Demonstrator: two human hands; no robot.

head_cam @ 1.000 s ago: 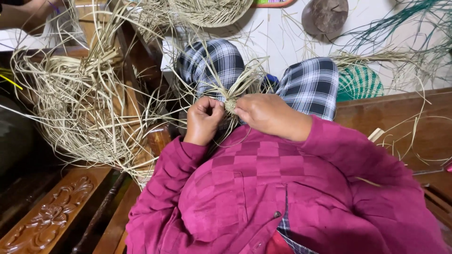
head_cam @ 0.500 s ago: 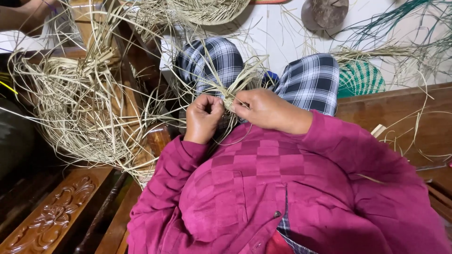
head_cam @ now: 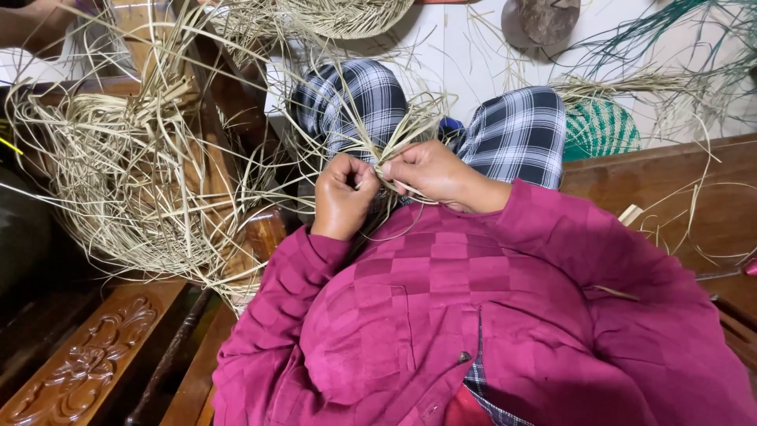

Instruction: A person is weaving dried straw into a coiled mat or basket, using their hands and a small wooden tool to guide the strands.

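My left hand (head_cam: 343, 195) and my right hand (head_cam: 430, 173) meet over my lap, above my checked trousers (head_cam: 520, 130). Both pinch a small bundle of pale straw strands (head_cam: 406, 130) that fans upward from my fingers. The fingers of each hand are closed around the strands, thumbs pressed close together. My magenta checked sleeves (head_cam: 552, 237) fill the lower part of the view.
A big loose tangle of straw (head_cam: 118, 181) lies at my left over a carved wooden seat (head_cam: 87, 371). A woven straw piece (head_cam: 339, 16) sits at the top. A green woven item (head_cam: 603, 126) and green strands (head_cam: 670, 39) lie at the right on the white floor.
Both hands have shifted slightly while working the strands; the right hand has moved a little lower and closer to the left one. The straw stays gripped.
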